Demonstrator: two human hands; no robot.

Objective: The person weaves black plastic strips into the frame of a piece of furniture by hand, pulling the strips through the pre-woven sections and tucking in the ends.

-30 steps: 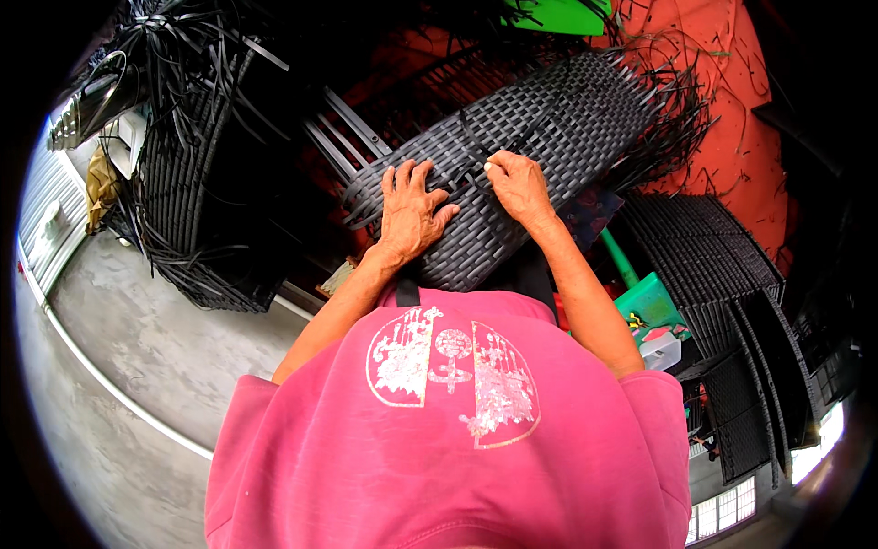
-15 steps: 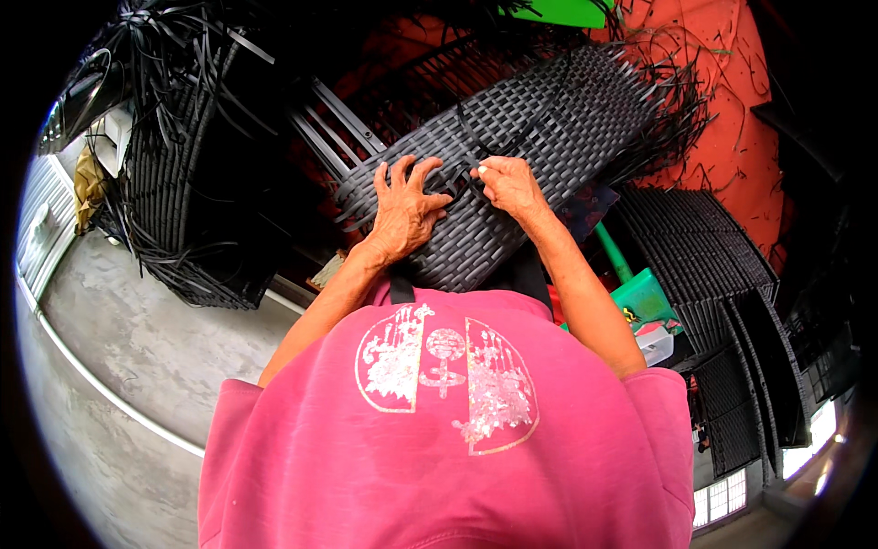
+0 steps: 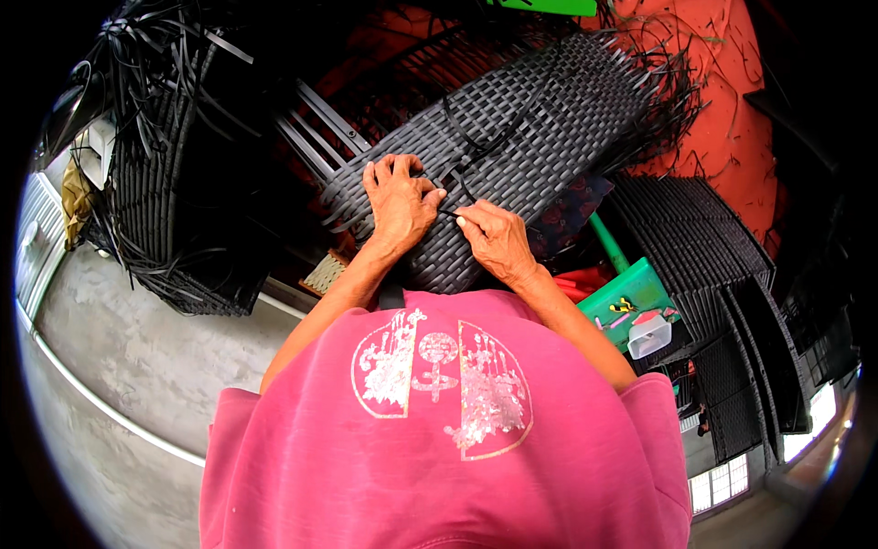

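Observation:
A panel woven of flat dark grey plastic strips (image 3: 549,101) lies slantwise before me, its loose ends fraying at the far right. On its near left part rests my left hand (image 3: 400,206), fingers bent and close together, pressing on the weave, its thumb pointing toward my right hand. My right hand (image 3: 498,240) is closed, pinching a thin black strip (image 3: 448,213) between thumb and forefinger; the strip runs from the weave beside my left thumb. A loose black strip (image 3: 503,137) curls over the panel just beyond both hands.
Metal bars (image 3: 320,133) stick out left of the panel. A bundle of black strips and a ribbed woven piece (image 3: 165,183) stand farther left. At right are a green tray (image 3: 631,293) with small items, a white container (image 3: 649,337) and more woven pieces (image 3: 686,229). Cuttings litter the red floor (image 3: 722,119).
My right hand has moved down toward me with the strip in its pinch. My left hand's fingers have drawn closer together on the weave. The view has shifted a little.

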